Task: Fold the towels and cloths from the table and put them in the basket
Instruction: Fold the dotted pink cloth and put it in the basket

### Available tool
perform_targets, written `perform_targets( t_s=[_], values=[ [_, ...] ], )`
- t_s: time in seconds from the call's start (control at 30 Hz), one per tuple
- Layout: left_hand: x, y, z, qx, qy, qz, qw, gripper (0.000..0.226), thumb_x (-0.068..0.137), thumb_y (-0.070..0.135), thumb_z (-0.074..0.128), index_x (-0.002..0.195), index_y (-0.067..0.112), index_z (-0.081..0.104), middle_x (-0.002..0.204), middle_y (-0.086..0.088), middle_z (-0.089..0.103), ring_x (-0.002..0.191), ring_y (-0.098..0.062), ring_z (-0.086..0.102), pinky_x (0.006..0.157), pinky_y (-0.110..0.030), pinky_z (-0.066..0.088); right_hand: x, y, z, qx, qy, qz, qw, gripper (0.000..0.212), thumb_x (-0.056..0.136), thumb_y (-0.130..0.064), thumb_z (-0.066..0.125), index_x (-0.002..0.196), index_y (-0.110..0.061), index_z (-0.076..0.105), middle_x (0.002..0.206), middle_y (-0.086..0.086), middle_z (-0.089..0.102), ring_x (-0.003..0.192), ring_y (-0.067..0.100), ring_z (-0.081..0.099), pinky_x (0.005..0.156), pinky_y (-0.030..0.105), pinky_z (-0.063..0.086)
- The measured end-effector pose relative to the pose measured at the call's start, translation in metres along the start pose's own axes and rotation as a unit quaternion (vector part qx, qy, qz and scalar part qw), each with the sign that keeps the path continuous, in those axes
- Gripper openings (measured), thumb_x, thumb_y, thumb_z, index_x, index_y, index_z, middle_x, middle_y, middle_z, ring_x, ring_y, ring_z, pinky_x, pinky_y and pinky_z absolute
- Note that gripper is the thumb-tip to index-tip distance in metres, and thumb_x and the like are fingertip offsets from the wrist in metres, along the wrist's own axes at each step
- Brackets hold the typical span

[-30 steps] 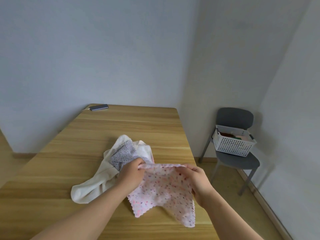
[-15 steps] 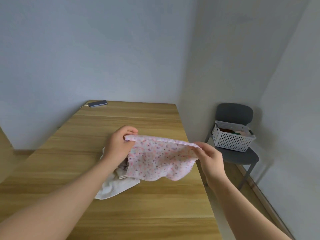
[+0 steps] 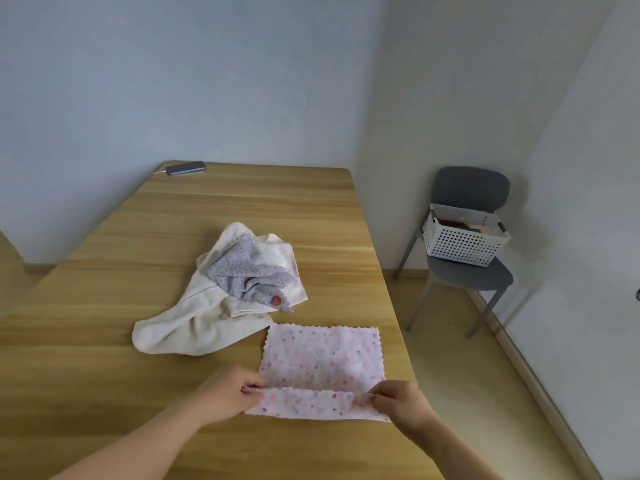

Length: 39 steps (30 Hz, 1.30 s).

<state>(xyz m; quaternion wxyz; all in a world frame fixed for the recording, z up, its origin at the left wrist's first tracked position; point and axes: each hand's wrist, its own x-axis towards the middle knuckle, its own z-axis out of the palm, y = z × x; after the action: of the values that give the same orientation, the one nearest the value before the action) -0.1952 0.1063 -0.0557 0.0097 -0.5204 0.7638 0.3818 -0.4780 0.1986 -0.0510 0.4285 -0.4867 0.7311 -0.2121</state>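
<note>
table: light wooden table (image 3: 104, 341), bearing every cloth not yet put away.
cream towel: crumpled cream terry towel (image 3: 180, 334) left of centre, with a rumpled grey dotted cloth (image 3: 249, 275) lying on it; both unfolded, neither touched.
left hand: the left hand (image 3: 228, 393) pinches the near left corner of the pink cloth between thumb and fingers.
pink cloth: pink spotted square cloth with a zigzag edge (image 3: 322, 358). half a second ago it hung stretched in the air between the hands; now it lies flat near the table's right edge, just in front of the cream towel, its near hem lifted and turned over. spreading looks done and the first fold seems to be starting.
right hand: the right hand (image 3: 398, 403) pinches the near right corner.
basket: white perforated plastic basket (image 3: 464, 244) on a grey chair (image 3: 471, 275), well apart from the table, already holding some cloths.
</note>
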Motion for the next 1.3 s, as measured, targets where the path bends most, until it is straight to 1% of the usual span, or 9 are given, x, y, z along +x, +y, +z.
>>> perform_targets(
  t_s=[0.13,0.2,0.27,0.43,0.53,0.73,0.87,1.07,1.3],
  values=[
    [0.001,-0.006,0.009,0.000,-0.027,-0.032,0.999,0.030,0.088,0.025,0.052,0.060,0.027,0.041,0.064,0.009,0.038,0.062,-0.010,0.034,0.056,-0.024,0.022,-0.002,0.009,0.003,-0.017,-0.037,0.030,0.999,0.018,0.086,-0.014,0.054,0.071,-0.016,0.063,0.073,-0.002,0.053,0.071,0.012,0.046,0.062,0.024,0.034],
    [0.003,-0.007,0.008,-0.022,-0.025,-0.040,0.999,0.016,0.090,0.027,0.051,0.081,0.030,0.064,0.066,0.012,0.047,0.062,-0.009,0.040,0.057,-0.022,0.028,-0.003,0.010,0.003,-0.006,-0.038,0.040,0.998,0.018,0.086,-0.014,0.053,0.072,-0.016,0.063,0.073,-0.003,0.053,0.070,0.011,0.047,0.060,0.022,0.035],
    [0.005,-0.005,0.006,-0.057,-0.010,-0.047,0.997,0.019,0.090,0.026,0.053,0.097,0.015,0.067,0.064,0.012,0.048,0.059,-0.008,0.040,0.056,-0.022,0.028,-0.004,0.009,0.002,0.017,-0.029,0.045,0.998,0.020,0.086,-0.011,0.051,0.070,-0.015,0.062,0.069,-0.004,0.052,0.067,0.009,0.047,0.056,0.018,0.036],
    [0.011,0.011,-0.001,-0.218,0.080,-0.078,0.970,0.011,0.091,0.022,0.057,0.090,0.014,0.065,0.088,0.002,0.062,0.079,-0.011,0.056,0.069,-0.026,0.040,0.003,0.007,-0.003,0.134,0.082,0.050,0.986,0.020,0.090,-0.018,0.055,0.071,-0.010,0.057,0.066,-0.001,0.047,0.064,0.014,0.042,0.058,0.024,0.034],
    [0.019,0.020,-0.007,-0.291,0.105,-0.097,0.946,0.008,0.091,0.023,0.057,0.095,0.021,0.063,0.100,0.002,0.066,0.097,-0.015,0.061,0.089,-0.034,0.050,0.011,0.008,-0.006,0.189,0.075,0.081,0.976,0.017,0.079,-0.022,0.058,0.070,-0.010,0.051,0.071,0.005,0.046,0.068,0.019,0.044,0.065,0.029,0.037],
    [0.042,0.023,-0.011,-0.282,0.115,-0.146,0.941,0.012,0.094,0.026,0.049,0.099,0.019,0.057,0.108,-0.005,0.061,0.103,-0.023,0.056,0.091,-0.040,0.047,0.038,0.008,-0.008,0.136,0.074,0.152,0.976,0.015,0.083,-0.003,0.049,0.073,-0.005,0.059,0.068,0.007,0.055,0.065,0.021,0.049,0.062,0.029,0.040],
    [0.059,0.020,-0.015,-0.328,0.096,-0.173,0.924,0.035,0.097,0.028,0.043,0.130,0.018,0.047,0.119,-0.004,0.056,0.111,-0.023,0.052,0.096,-0.041,0.045,0.051,-0.001,-0.012,0.231,0.091,0.123,0.961,0.015,0.082,0.005,0.044,0.073,-0.003,0.052,0.071,0.010,0.046,0.070,0.023,0.043,0.065,0.033,0.037],
    [0.080,0.021,-0.008,-0.292,0.075,-0.201,0.932,0.049,0.097,0.025,0.046,0.143,0.016,0.033,0.142,-0.014,0.040,0.126,-0.031,0.043,0.102,-0.041,0.038,0.068,0.001,-0.008,0.249,0.069,0.158,0.953,0.016,0.092,-0.013,0.050,0.080,-0.005,0.056,0.075,0.007,0.053,0.068,0.021,0.050,0.060,0.029,0.043],
    [0.086,0.014,0.001,-0.272,0.108,-0.177,0.940,0.041,0.091,0.009,0.049,0.127,0.022,0.034,0.090,-0.004,0.046,0.064,-0.014,0.042,0.056,-0.024,0.034,0.082,0.011,0.003,0.150,0.104,0.199,0.963,0.018,0.093,-0.019,0.046,0.081,-0.011,0.056,0.080,0.005,0.060,0.071,0.020,0.054,0.061,0.027,0.041]
  ],
)
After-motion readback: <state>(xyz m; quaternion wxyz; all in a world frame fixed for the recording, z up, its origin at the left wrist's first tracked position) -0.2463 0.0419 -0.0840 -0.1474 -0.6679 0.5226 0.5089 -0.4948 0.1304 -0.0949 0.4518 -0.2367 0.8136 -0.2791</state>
